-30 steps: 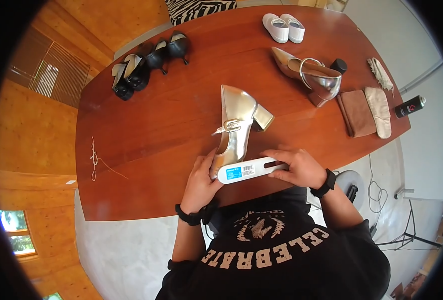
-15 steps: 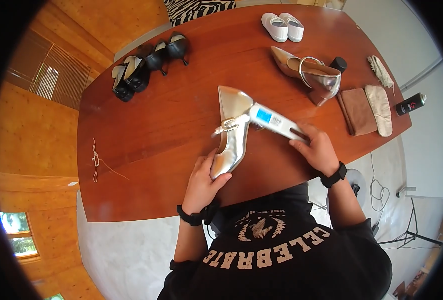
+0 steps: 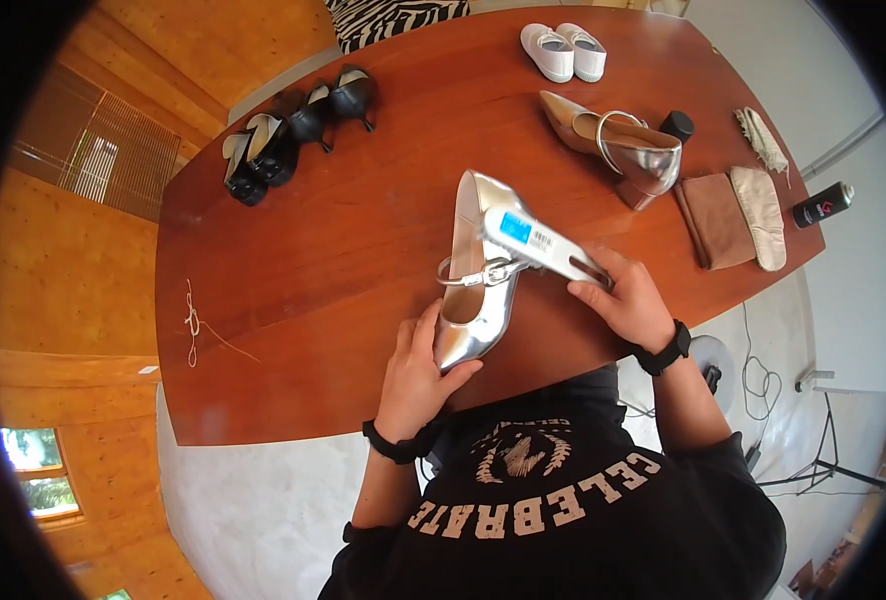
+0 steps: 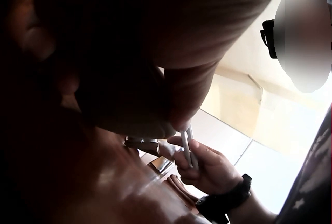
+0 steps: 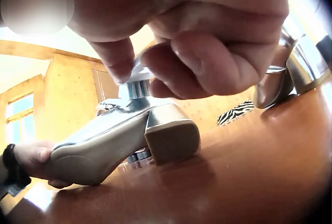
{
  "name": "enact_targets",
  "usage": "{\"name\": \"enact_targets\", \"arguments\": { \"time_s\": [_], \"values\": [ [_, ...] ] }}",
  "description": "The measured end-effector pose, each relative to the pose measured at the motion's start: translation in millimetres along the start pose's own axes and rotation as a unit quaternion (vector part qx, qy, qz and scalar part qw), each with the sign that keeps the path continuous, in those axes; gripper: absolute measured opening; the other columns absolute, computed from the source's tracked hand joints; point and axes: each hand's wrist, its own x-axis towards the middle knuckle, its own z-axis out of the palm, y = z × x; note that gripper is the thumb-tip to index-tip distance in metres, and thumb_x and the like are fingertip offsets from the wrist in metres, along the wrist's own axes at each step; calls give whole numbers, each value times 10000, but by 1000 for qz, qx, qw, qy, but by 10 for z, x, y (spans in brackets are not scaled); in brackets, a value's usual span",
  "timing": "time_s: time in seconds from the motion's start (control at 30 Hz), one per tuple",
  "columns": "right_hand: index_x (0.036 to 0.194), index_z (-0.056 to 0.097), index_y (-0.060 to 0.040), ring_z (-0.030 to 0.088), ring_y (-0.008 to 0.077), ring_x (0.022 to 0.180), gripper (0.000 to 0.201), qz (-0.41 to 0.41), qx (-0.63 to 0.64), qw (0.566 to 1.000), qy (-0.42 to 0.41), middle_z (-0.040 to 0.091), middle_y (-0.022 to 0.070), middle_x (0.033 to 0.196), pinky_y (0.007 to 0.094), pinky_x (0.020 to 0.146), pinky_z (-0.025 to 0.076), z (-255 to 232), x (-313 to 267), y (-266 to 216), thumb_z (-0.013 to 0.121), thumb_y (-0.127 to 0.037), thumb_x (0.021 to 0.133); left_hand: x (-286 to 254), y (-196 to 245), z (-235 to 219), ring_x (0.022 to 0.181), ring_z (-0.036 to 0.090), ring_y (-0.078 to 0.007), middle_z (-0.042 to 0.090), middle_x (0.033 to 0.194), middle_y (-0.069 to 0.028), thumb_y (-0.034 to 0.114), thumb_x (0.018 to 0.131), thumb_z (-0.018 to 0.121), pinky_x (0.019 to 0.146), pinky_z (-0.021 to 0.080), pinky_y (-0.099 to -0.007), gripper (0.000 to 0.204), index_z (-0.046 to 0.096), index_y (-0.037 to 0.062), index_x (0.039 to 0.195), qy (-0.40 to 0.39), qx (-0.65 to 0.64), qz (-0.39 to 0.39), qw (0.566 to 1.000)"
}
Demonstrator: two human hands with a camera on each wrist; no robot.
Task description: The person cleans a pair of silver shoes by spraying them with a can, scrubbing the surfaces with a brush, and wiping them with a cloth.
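Note:
My left hand [image 3: 413,375] grips the toe of a shiny silver block-heeled shoe [image 3: 480,335] above the near part of the table. The shoe's opening and buckled strap face up in the head view. By its slotted end, my right hand [image 3: 635,300] holds a white brush [image 3: 555,254] with a blue label. The brush head overlaps the shoe's heel end, just beyond the buckle. In the right wrist view, the shoe's sole [image 5: 93,159] and block heel [image 5: 174,138] show below my curled fingers. The left wrist view is dark, with the shoe mostly hidden.
The matching silver shoe [image 3: 653,165] stands further back right, by a black round object [image 3: 677,126]. Brown cloth [image 3: 715,222], a beige cloth pad [image 3: 758,218] and a black spray can [image 3: 823,206] lie right. Black heels [image 3: 351,95], white shoes [image 3: 563,52] and string [image 3: 193,322] are around.
The brush has moved from beside the toe to the heel end, then slightly left over the shoe's side. My left hand has turned the shoe so its opening shows more.

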Motion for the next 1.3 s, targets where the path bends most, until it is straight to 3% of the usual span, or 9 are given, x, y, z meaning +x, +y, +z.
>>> {"name": "enact_targets", "arguments": {
  "time_s": [0.17,0.3,0.43,0.57,0.7,0.87,0.97,1.13,1.3],
  "values": [
    [1280,620,15,692,394,856,449,81,-24,995,51,694,258,988,403,776,538,-33,41,26,745,-240,933,-16,53,4,1163,616,-401,579,1282,-216,263,783,873,978,521,-451,856,453,40,1496,-7,-21,-37,999],
    [1286,624,6,689,372,829,460,-5,-7,1000,-12,701,227,995,399,768,539,-48,-27,1,766,-223,913,-30,48,18,1158,619,-403,580,1281,-219,274,783,877,968,527,-451,862,453,36,1494,-6,-24,-34,999],
    [1322,618,-5,704,362,874,502,-15,20,998,-56,716,204,1050,406,814,556,-19,-24,-116,783,-209,894,-21,65,9,1157,620,-404,581,1277,-221,280,779,883,966,528,-450,875,448,32,1496,-10,-25,-33,999],
    [1292,620,4,701,378,870,467,1,-25,1000,-2,712,223,1015,410,803,550,-6,13,-75,767,-222,911,-30,43,16,1156,619,-406,580,1272,-220,275,773,886,960,528,-456,887,440,34,1501,-7,-22,-30,999],
    [1264,619,9,693,375,847,445,81,-35,994,63,703,233,954,392,792,541,-25,46,21,756,-252,931,-32,71,13,1154,619,-408,580,1269,-219,267,768,888,956,530,-462,892,439,36,1503,-7,-21,-32,999],
    [1283,632,4,709,366,879,456,4,-15,1000,-23,712,217,1030,379,805,545,-67,-29,-70,773,-217,910,-26,56,20,1155,620,-412,581,1273,-219,260,763,892,953,534,-463,894,440,40,1503,-6,-23,-28,999],
    [1282,636,2,717,367,907,460,-26,7,999,-21,715,218,1046,382,808,548,-5,-24,-92,780,-210,900,-23,58,17,1153,620,-414,581,1275,-218,259,759,895,951,536,-461,898,440,42,1502,-5,-26,-25,999],
    [1278,641,10,727,341,865,439,84,-29,993,79,727,227,965,380,799,549,-33,61,-64,764,-217,924,-33,49,29,1149,623,-410,581,1274,-216,254,751,902,947,538,-460,909,437,48,1504,-3,-17,-24,1000],
    [1282,645,17,725,338,894,452,6,-14,1000,-3,727,221,1055,371,805,555,-84,-6,-83,776,-193,904,-35,56,28,1153,619,-412,579,1274,-217,258,747,906,952,535,-463,915,436,55,1505,-5,-24,-30,999]
  ]
}}
